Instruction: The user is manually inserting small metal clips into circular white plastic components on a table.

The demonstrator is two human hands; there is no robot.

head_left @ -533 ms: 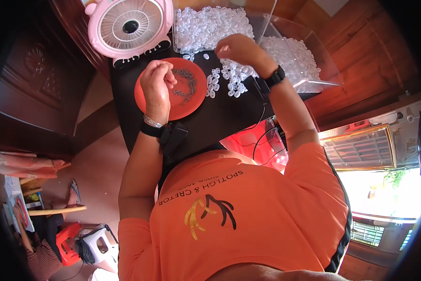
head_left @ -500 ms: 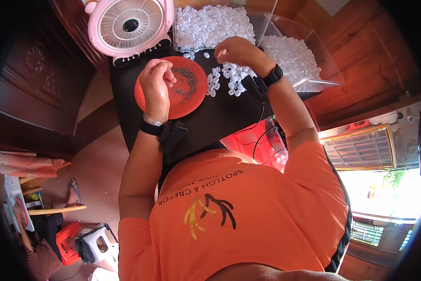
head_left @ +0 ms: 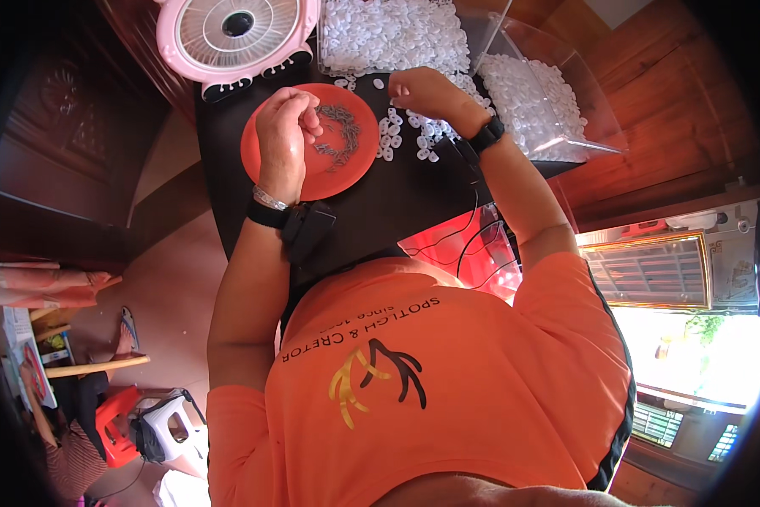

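Observation:
My left hand (head_left: 285, 135) is over the left part of a round orange-red plate (head_left: 333, 188), its fingers curled in and the thumb against them. Whatever the fingers might hold is hidden. Small thin grey metal pieces (head_left: 343, 154) lie scattered in a curve on the plate. Farther right, my right hand (head_left: 430, 93) hovers over loose white oval plastic pieces (head_left: 388, 137), each apparently with holes. Its fingers bend inward and are pressed together, and I cannot see what is between them. A single white oval piece (head_left: 379, 83) sits just left of these fingertips.
A heap of white pieces (head_left: 392, 38) fills a clear bin at the back. Another clear bin (head_left: 601, 139) with more stands at right. A pink fan (head_left: 238, 25) is at the back left of the black table (head_left: 367, 221). Cables (head_left: 473, 232) hang beside my right arm. Someone sits far left.
The view has shifted slightly, so the table sits higher in the picture. My right hand is a little nearer to me relative to the white pieces. The left keeps its place over the plate.

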